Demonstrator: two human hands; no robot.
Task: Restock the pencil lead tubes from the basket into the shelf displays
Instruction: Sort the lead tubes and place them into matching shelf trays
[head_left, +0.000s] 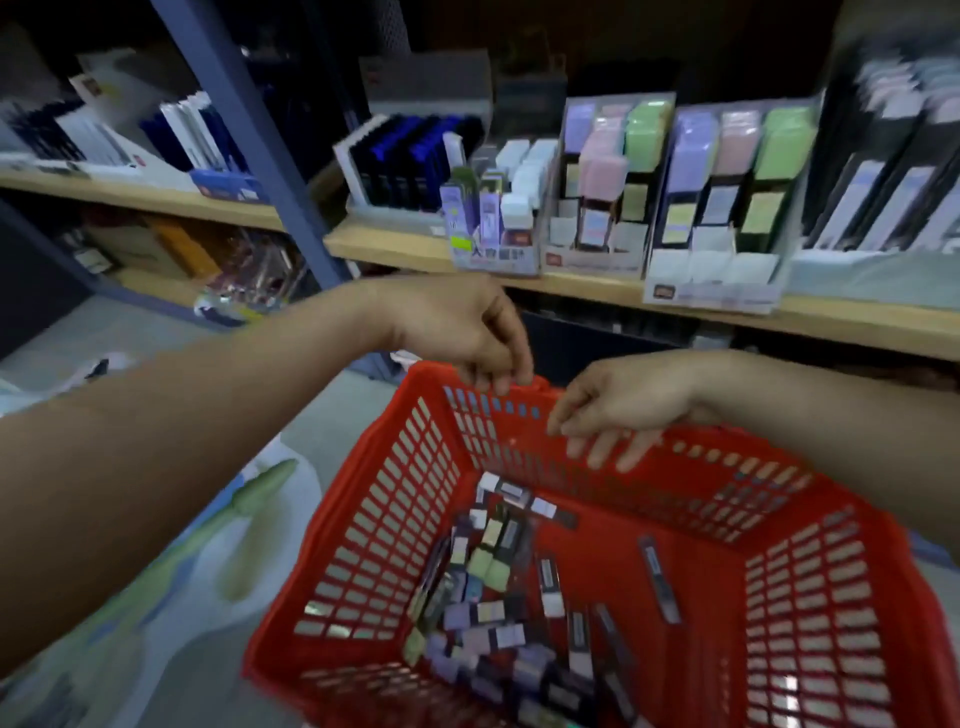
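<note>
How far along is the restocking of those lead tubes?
Done: the shelf displays already hold pastel tubes; how full they are is too blurred to tell. In hand: nothing yet. The left hand grips the rim of the red basket, and the right hand hovers open over it. Left: a heap of lead tubes lies in the basket.

Basket (395, 519): red plastic with slatted walls and an open top, seen from above, below the front edge of the shelf; the left hand (462, 332) curls its fingers over the far rim.
Lead tubes (498, 587): small flat cases in purple, green, white and dark colours, heaped loose on the basket floor toward its left and near side; a few lie apart to the right.
Displays (592, 262): open-fronted trays side by side on the wooden shelf, holding upright rows of purple, pink and green cases.
</note>
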